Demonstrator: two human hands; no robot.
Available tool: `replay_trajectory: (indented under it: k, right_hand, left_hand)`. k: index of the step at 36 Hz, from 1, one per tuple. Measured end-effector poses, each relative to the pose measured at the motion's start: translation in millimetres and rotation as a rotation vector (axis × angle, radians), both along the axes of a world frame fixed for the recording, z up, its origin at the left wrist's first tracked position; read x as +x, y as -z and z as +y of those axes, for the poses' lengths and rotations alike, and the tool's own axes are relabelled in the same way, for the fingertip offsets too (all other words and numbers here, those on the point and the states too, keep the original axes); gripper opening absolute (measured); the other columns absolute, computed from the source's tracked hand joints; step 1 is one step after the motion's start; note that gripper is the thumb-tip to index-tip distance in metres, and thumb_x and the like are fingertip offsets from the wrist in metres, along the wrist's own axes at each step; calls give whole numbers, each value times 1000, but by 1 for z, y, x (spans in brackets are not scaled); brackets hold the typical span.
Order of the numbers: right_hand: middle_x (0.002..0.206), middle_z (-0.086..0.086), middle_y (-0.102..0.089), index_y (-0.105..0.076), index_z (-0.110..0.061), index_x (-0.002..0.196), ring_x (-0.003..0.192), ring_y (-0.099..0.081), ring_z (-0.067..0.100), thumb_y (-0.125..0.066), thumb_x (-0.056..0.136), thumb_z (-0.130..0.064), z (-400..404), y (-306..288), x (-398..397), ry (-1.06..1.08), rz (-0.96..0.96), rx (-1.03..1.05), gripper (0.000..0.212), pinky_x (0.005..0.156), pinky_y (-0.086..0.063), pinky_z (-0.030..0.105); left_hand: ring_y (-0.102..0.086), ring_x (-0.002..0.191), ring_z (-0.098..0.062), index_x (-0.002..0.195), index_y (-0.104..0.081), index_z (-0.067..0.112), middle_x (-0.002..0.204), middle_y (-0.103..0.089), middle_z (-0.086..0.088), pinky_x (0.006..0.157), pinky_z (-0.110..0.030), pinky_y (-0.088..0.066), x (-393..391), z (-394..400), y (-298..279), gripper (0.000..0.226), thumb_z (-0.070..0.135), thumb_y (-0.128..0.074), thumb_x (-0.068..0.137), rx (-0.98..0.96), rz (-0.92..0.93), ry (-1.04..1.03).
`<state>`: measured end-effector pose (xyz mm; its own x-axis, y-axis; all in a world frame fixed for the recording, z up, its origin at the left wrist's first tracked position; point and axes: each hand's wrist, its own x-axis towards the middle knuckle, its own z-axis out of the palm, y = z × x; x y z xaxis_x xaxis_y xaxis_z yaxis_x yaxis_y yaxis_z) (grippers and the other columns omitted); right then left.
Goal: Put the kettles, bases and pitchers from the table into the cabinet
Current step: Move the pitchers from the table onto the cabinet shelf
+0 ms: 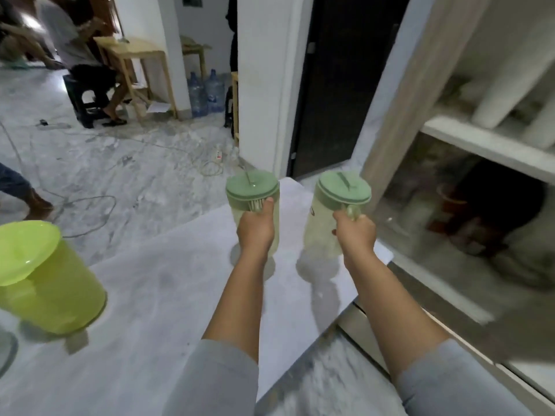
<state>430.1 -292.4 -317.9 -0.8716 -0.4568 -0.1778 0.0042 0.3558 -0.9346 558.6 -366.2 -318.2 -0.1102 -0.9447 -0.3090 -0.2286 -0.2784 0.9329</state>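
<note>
the left hand (pixel 256 228) is closed around the handle of a translucent pale-green plastic pitcher with a sage-green round lid (pixel 252 190); the right hand (pixel 356 232) grips the handle of a second matching lidded pitcher (pixel 322 226). both seem lifted just above the white table (pixel 168 283), near the open cabinet's white shelf (pixel 486 145). a lime-green plastic pitcher (pixel 45 280) stands at the table's left.

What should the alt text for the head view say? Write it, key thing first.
Each hand holds a clear pitcher with a green lid by its handle: left hand on the left pitcher, right hand on the right pitcher, above a pale table. An open cabinet stands to the right; a lime bucket sits far left.
</note>
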Motion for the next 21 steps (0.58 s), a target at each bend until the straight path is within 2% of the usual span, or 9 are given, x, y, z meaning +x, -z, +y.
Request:
replay_trajectory:
  k: [3, 5, 6, 10, 13, 15, 17, 19, 21]
  right_hand:
    - [99, 16, -69, -58, -13, 83, 96, -66, 38, -59, 80, -28, 56, -4, -28, 106, 20, -6, 14, 89, -53, 50]
    - [100, 15, -69, -60, -13, 90, 95, -66, 35, -58, 82, -27, 80, -6, -37, 144, 3, -8, 17, 87, -54, 46]
    - [101, 14, -69, -60, -12, 93, 94, -66, 34, -58, 82, -27, 126, -14, -51, 219, -3, -33, 18, 85, -53, 43]
    - [97, 11, -67, -60, -12, 93, 95, -66, 34, -59, 84, -27, 190, -24, -68, 309, 3, -56, 17, 81, -50, 38]
    - [103, 13, -67, -63, -9, 102, 98, -65, 33, -60, 85, -32, 260, -37, -84, 433, 29, -71, 29, 84, -52, 39]
    - [107, 13, -68, -64, -11, 103, 100, -65, 34, -61, 83, -37, 319, -45, -100, 552, 62, -89, 33, 91, -52, 45]
    - [108, 13, -68, -63, -13, 101, 100, -64, 34, -62, 81, -41, 343, -51, -105, 590, 63, -93, 34, 92, -52, 49]
    - [107, 12, -68, -64, -10, 104, 99, -64, 34, -62, 82, -44, 382, -61, -110, 662, 92, -114, 41, 88, -53, 46]
    - [104, 10, -67, -63, -9, 106, 96, -63, 31, -62, 83, -46, 418, -72, -114, 739, 126, -140, 45, 80, -51, 40]
  left_hand:
    - [-60, 109, -33, 116, -63, 2, 117, -66, -16, 98, -42, -47, -30, 47, -10, 58, 52, -46, 92, -24, 19, 101]
    - [-60, 110, -33, 117, -62, 3, 118, -66, -16, 99, -42, -47, -40, 68, -12, 56, 51, -46, 93, -32, 41, 135]
    - [-60, 110, -33, 116, -62, 3, 117, -66, -16, 99, -43, -47, -61, 106, -21, 55, 50, -46, 93, -44, 49, 211]
    - [-61, 106, -33, 89, -55, 12, 110, -67, -15, 97, -42, -47, -86, 160, -30, 37, 48, -47, 94, -64, 94, 297]
    - [-61, 105, -33, 83, -51, 14, 107, -67, -15, 97, -42, -47, -116, 218, -42, 35, 47, -47, 94, -93, 115, 428]
    - [-61, 104, -33, 89, -52, 14, 106, -66, -14, 96, -41, -48, -139, 269, -53, 34, 47, -48, 94, -107, 152, 542]
    - [-61, 102, -30, 95, -54, 15, 104, -64, -11, 92, -39, -48, -151, 289, -57, 33, 47, -48, 94, -121, 173, 582]
    - [-58, 97, -27, 102, -58, 12, 101, -60, -8, 85, -33, -44, -168, 324, -67, 37, 46, -47, 95, -154, 187, 661]
    - [-58, 100, -29, 113, -60, 6, 105, -60, -9, 85, -34, -44, -183, 357, -77, 47, 47, -47, 95, -174, 203, 715]
